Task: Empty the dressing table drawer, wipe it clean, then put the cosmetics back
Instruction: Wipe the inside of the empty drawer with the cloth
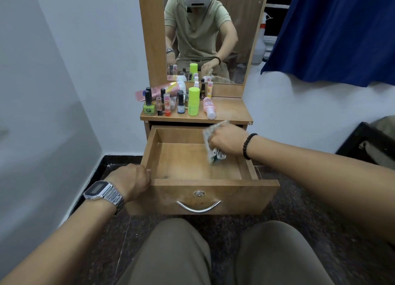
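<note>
the drawer is pulled all the way out of the dressing table and has nothing in it but the cloth. the right hand has its fingers curled tight round a crumpled cloth, which is pressed down in the back right corner of the drawer floor. the left hand grips the front left corner of the drawer, fingers curled over the edge. the cosmetics are all crowded on the bench top above, in front of the mirror: nail polish bottles, a green stick standing upright, a pink tube and a pink bottle lying flat.
</note>
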